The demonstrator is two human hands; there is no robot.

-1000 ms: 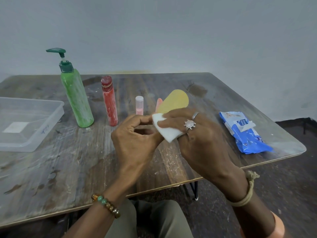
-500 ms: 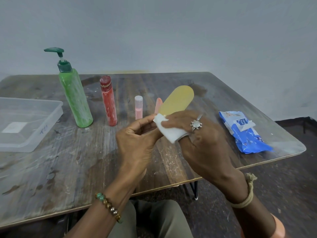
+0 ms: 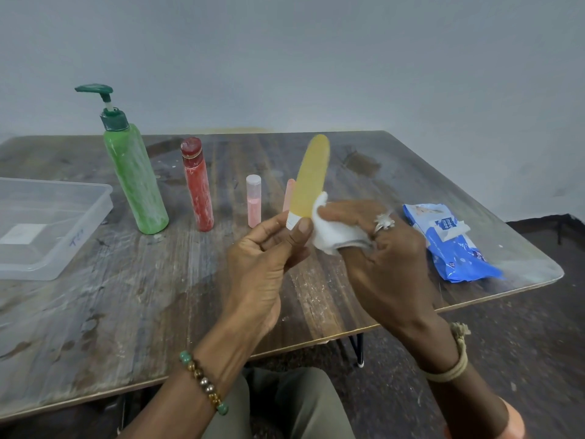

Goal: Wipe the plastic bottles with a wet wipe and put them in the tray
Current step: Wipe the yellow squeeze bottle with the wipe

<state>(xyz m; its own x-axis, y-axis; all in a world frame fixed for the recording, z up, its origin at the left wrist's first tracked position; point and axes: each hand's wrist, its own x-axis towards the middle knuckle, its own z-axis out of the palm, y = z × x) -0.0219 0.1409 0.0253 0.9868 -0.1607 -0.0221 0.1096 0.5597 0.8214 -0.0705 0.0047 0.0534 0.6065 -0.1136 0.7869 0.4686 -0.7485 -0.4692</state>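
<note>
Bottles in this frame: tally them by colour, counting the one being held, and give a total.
Green pump bottle: 1
Red bottle: 1
Pink bottles: 2, the second partly hidden
Yellow bottle, held: 1
Total: 5

A: Setting?
B: Plain room, improvised work spot. Home or workshop: cannot tell.
A: Evidence?
B: Plain pale painted wall (image 3: pixel 316 58); worn, stained wood-grain counter (image 3: pixel 126 296) on a thin metal leg (image 3: pixel 356 343); dark scuffed floor (image 3: pixel 522 327). On the counter: green pump bottle (image 3: pixel 136 182), clear plastic tray (image 3: pixel 79 236), blue pack of wipes (image 3: pixel 456 248).
</note>
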